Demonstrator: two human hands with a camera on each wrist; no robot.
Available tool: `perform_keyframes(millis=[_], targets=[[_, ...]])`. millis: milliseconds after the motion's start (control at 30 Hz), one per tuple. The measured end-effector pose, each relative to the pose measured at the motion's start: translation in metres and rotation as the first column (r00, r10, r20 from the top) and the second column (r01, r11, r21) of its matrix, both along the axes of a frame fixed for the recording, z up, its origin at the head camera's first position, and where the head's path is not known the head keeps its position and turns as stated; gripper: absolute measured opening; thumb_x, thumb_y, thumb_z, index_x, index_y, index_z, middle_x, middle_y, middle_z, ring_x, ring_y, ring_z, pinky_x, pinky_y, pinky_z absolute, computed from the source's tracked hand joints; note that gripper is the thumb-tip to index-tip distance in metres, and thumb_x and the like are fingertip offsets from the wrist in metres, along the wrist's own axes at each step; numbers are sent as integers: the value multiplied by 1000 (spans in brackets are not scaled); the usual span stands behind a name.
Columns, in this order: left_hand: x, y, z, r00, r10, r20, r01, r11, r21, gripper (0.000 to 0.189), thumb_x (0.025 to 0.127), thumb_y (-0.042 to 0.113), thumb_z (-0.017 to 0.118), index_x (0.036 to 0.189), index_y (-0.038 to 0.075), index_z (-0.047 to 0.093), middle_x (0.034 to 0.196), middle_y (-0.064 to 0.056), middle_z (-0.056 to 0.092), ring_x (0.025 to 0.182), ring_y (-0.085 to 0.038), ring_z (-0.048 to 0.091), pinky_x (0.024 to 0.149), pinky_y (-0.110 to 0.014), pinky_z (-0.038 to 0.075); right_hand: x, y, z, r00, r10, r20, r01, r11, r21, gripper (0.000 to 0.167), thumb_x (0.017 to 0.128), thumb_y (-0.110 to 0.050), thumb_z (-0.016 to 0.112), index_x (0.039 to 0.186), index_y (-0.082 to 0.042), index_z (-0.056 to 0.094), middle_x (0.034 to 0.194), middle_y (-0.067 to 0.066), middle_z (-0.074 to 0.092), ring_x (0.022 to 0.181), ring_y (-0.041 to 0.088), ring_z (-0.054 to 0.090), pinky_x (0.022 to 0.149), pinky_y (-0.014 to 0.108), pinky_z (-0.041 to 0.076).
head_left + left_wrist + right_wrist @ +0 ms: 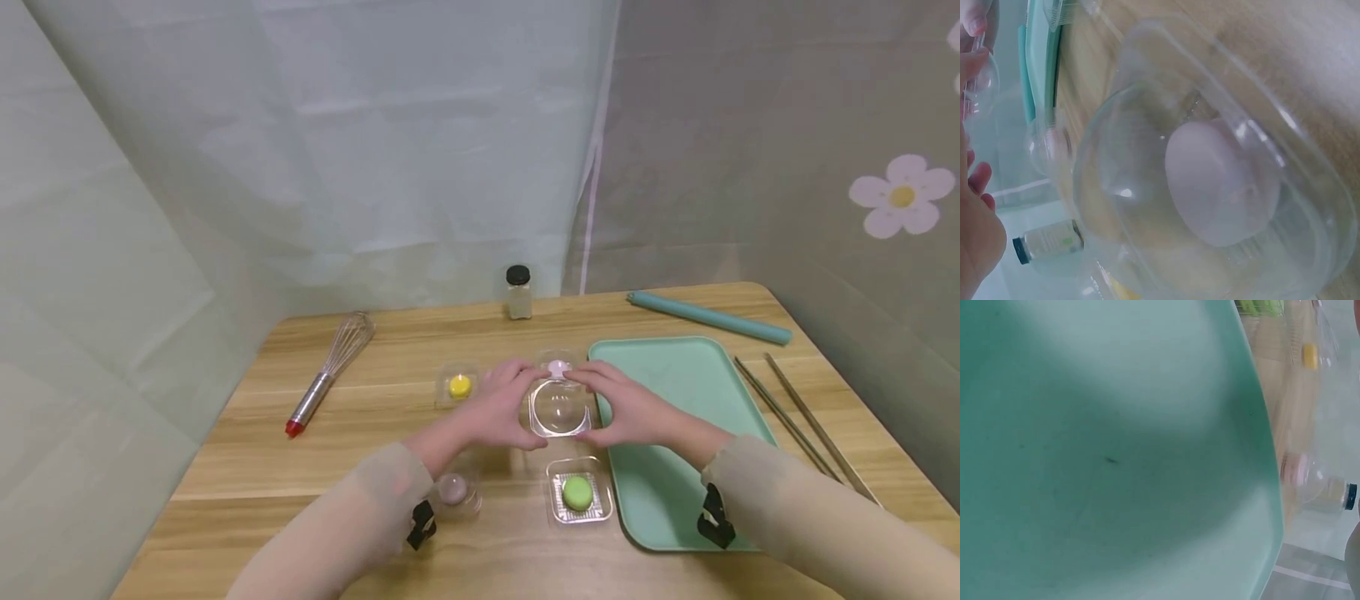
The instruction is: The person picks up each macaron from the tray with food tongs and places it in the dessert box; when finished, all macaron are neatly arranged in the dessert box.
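Between my hands is a clear plastic dome lid (559,410), held above the table. My left hand (501,412) grips its left edge with thumb and fingers, and my right hand (637,410) grips the right edge. Nearer to me sits an uncovered clear tray (557,510) with a green macaron (577,493) in it. A pink macaron (557,367) in a clear box lies just beyond the lid. Left of my left hand is a boxed yellow macaron (460,386). Close by my left wrist stands a boxed pale lilac macaron (452,489), large in the left wrist view.
A mint-green tray (697,367) lies under my right forearm. Beyond it is a teal rod (708,317), with two thin sticks (813,417) at its right. A black-capped jar (518,293) stands at the table's back edge. At the left lies a whisk (330,375).
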State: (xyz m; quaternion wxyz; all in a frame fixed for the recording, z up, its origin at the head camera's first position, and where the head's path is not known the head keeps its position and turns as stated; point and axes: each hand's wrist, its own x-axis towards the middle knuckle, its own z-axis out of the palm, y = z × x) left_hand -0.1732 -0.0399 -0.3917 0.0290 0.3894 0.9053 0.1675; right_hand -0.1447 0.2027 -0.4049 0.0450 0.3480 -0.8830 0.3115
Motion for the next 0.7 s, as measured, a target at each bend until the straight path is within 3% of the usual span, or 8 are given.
perform_keyframes(millis=[133,233,333,433,567,700], targets=[[0,-2,4,1000,4,22,-5,999,43,94,59,44,83,137,11,42,133,-8,40,122,-23,38,102,-45,32,-1,0,1,1000,3,-29,-4,1000,-10,81,67,-28,82,135,-3,46,131,12,44,103,25,51,83,40,49],[1,-4,5,999,22,29,-24,998,62,92,60,41,83,136,9,41,134,-9,39,123,-25,36,103,-44,33,-2,0,2,1000,-8,-6,8,999,-46,80,68,-26,81,134,-1,44,123,12,46,99,27,49,80,43,48],[1,-6,6,999,36,14,-37,996,80,91,61,39,83,135,8,41,134,-10,37,124,-26,33,104,-43,32,-2,0,2,998,-32,59,37,995,-89,77,71,-24,80,133,2,43,114,10,49,94,26,48,77,44,46],[1,-8,7,999,38,0,-38,995,92,90,61,39,83,135,8,41,135,-10,36,124,-26,32,104,-43,32,-2,1,3,985,-41,167,62,991,-123,71,74,-23,77,132,1,45,109,7,54,92,21,48,74,37,44],[2,-9,8,999,36,2,-36,994,105,90,61,38,83,135,9,40,136,-11,35,124,-27,32,103,-45,33,-3,1,5,940,11,342,57,981,-188,53,82,-19,71,127,0,49,102,6,58,88,21,52,69,28,44],[3,-9,9,999,39,8,-39,993,112,90,62,36,84,135,9,40,137,-14,35,125,-27,33,103,-44,33,-3,2,6,855,101,508,48,961,-272,39,91,-15,59,125,2,49,101,13,60,87,21,55,70,25,46]])
